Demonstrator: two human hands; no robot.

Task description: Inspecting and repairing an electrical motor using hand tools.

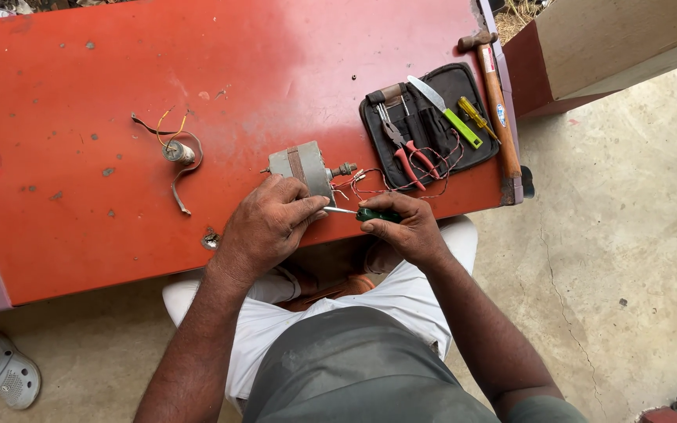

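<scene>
Bare red table (80, 63) leftward; tool pouch (464, 90) close on right.

An outdoor repair spot: red table (80, 94), tool pouch (425, 125), hammer (499, 110), concrete floor (628, 235).

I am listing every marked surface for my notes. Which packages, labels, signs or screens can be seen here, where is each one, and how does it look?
Upper hammer label: near the hammer head, a small pale rectangle with red marks.
Lower hammer label: halfway down the wooden handle, a small oval, blue and white.
Black tool pouch: on the red table's right side, lying open, with no label visible.
No signs or screens in view.
</scene>
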